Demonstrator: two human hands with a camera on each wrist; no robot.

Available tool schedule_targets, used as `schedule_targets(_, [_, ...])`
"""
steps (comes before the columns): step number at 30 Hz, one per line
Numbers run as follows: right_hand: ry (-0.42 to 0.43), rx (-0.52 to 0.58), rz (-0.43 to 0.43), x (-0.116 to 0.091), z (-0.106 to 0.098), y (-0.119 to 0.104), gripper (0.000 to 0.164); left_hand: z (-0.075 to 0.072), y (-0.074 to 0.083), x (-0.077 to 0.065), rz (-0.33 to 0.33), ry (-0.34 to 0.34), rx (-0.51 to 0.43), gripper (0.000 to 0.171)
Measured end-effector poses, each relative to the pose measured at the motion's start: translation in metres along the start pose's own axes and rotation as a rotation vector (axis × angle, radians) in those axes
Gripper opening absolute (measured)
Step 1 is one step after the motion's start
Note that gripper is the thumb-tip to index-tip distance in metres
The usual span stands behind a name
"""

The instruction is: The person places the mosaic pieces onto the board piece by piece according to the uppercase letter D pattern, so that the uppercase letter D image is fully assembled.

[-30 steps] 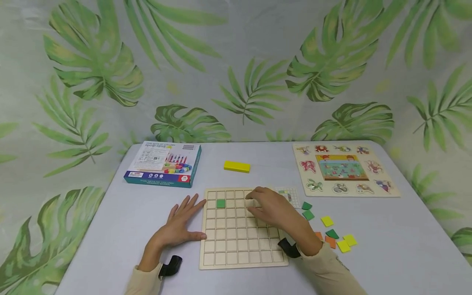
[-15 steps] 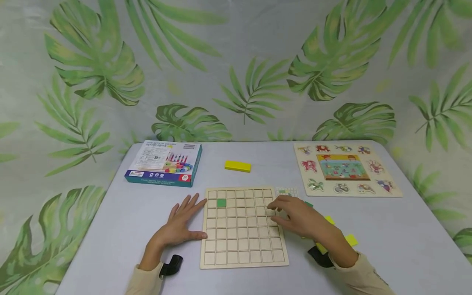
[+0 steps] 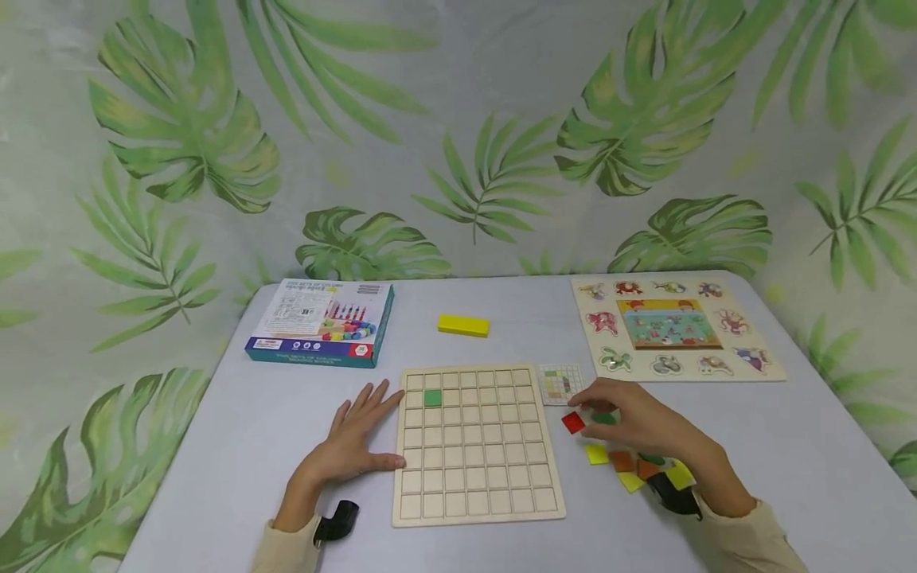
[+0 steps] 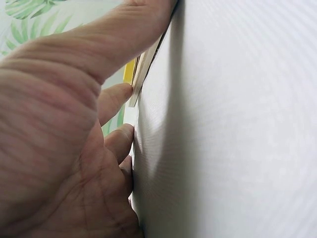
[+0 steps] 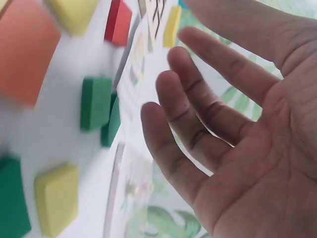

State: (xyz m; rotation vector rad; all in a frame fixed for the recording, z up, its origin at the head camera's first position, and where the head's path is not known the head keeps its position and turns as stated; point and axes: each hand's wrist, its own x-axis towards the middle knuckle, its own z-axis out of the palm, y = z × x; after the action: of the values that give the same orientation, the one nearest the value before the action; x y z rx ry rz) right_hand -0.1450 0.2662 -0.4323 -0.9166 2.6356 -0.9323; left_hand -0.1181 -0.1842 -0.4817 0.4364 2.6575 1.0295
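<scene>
Our left hand [image 3: 356, 438], fingers spread and grasping nothing, touches the left edge of the gridded wooden board [image 3: 474, 456]. Our right hand [image 3: 641, 415], loosely bent and empty, nears the red square tile [image 3: 573, 422] just right of the board; we'd best pinch opposite edges. Beyond, the cardboard box [image 3: 358, 310] seems headed "FIVE SETS OF COLUMN"; its smaller print blurs.

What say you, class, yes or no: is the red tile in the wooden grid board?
No, the red tile lies on the table beside the grid board.
</scene>
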Motion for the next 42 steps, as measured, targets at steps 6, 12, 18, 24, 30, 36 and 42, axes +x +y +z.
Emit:
schedule_targets(6, [-0.044, 0.023, 0.045, -0.003, -0.01, 0.017, 0.034, -0.002, 0.0, 0.0, 0.01, 0.008, 0.008, 0.102])
schedule_targets(12, [-0.076, 0.053, 0.084, -0.005, -0.012, 0.031, 0.025, -0.002, 0.0, 0.002, 0.002, 0.007, -0.004, 0.103])
schedule_targets(18, [-0.109, 0.079, 0.093, -0.007, -0.009, 0.037, 0.022, 0.0, 0.001, 0.001, 0.002, 0.001, -0.007, 0.103])
schedule_targets(24, [-0.099, 0.074, 0.118, -0.007, -0.009, 0.034, 0.022, 0.0, 0.0, 0.002, 0.022, 0.008, -0.016, 0.101])
schedule_targets(30, [-0.088, 0.065, 0.128, -0.009, -0.007, 0.032, 0.024, 0.003, 0.001, 0.002, 0.007, -0.004, -0.021, 0.104])
schedule_targets(36, [-0.066, -0.008, 0.11, -0.006, -0.008, 0.027, 0.024, 0.002, 0.003, 0.002, 0.012, 0.003, -0.018, 0.102])
schedule_targets(42, [-0.063, -0.045, 0.117, -0.003, -0.002, 0.023, 0.024, 0.001, -0.002, -0.002, 0.01, 0.014, 0.001, 0.104])
